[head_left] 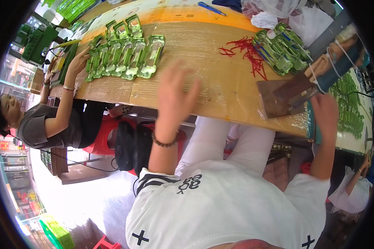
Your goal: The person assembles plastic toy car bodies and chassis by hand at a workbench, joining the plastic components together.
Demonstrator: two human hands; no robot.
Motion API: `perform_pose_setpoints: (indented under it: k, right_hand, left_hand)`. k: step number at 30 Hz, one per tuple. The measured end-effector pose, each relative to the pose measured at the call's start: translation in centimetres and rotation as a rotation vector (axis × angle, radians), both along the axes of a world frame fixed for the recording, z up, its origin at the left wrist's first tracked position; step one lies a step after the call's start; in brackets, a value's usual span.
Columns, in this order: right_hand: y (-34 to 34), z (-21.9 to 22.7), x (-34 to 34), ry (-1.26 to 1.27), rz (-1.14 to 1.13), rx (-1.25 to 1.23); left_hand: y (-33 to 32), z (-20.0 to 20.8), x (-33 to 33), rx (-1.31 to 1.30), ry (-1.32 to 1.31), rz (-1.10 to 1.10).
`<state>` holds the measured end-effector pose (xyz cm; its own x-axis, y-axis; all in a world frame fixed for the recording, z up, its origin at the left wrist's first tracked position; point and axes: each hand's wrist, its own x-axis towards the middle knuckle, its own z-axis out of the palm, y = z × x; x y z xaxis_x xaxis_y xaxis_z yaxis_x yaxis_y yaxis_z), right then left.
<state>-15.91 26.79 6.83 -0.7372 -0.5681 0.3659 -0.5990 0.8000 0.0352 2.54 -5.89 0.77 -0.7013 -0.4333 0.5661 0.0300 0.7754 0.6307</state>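
My left hand (pixel 176 93) hovers over the near edge of the cardboard-covered table (pixel 220 83), slightly smeared by motion. Its fingers are apart and nothing shows in them. Left of it, green plastic car-shaped shells (pixel 151 58) lie in close rows. My right hand (pixel 326 108) is at the table's near right, beside a tilted post (pixel 295 89) with cords tied round it. Its fingertips are partly hidden there, so I cannot tell what they touch. Beyond the post lie more green shells (pixel 280 50), with a heap of short red wires (pixel 253 54) next to them.
A blue pen (pixel 212 8) and clear plastic bags (pixel 307 23) lie at the back. At the left a co-worker (pixel 58 120) reaches toward the shells, beside a dark green machine (pixel 37 43). Many green parts (pixel 347 108) cover another table at the right, where a second person (pixel 353 191) sits.
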Motion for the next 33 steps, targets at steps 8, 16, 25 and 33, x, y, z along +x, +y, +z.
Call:
perform_pose_setpoints:
  k: [8,16,25,33]
  right_hand:
    - [-6.2,-0.1,13.6,-0.695,0.569,-0.155]
    - [-23.7,-2.6,4.0,-0.031,0.255,-0.032]
    - [-24.7,-2.9,1.8,-0.118,0.16,0.078]
    - [-23.9,-3.2,1.0,-0.113,0.114,0.061]
  left_hand:
    - [-7.6,-0.4,-2.4,-0.657,-0.275,0.474]
    - [-4.7,-0.8,0.0,-0.43,-0.073,0.195]
    - [-2.1,-0.8,3.9,-0.258,0.037,0.21]
    - [0.2,-0.1,4.5,0.005,0.09,0.129]
